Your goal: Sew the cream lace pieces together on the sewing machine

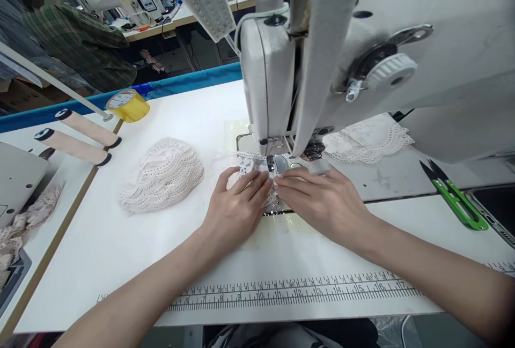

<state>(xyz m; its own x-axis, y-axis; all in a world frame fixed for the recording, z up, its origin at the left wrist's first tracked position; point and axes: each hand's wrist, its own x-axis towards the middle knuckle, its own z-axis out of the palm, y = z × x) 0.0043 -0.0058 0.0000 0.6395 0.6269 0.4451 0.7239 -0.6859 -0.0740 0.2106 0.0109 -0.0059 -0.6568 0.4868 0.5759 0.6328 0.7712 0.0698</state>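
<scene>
A small piece of white lace (246, 165) lies under the presser foot (270, 163) of a white sewing machine (267, 69). Left of the needle, my left hand (237, 203) is closed on the lace, its bent fingers pressing it to the machine bed. My right hand (322, 198) pinches the lace from the other side, its fingers close together and almost touching those of my left. The hands cover much of the lace, and my right fingertips are partly hidden. A pile of white scalloped lace (163, 176) rests on the table left of my left hand.
More lace (368, 139) lies behind the needle area, under the machine arm. Green thread snips (454, 198) lie at the right. Two thread cones (74, 147) and a yellow tape roll (127, 105) are at the left. A printed ruler (298, 291) runs along the front edge. A person (76, 42) is beyond.
</scene>
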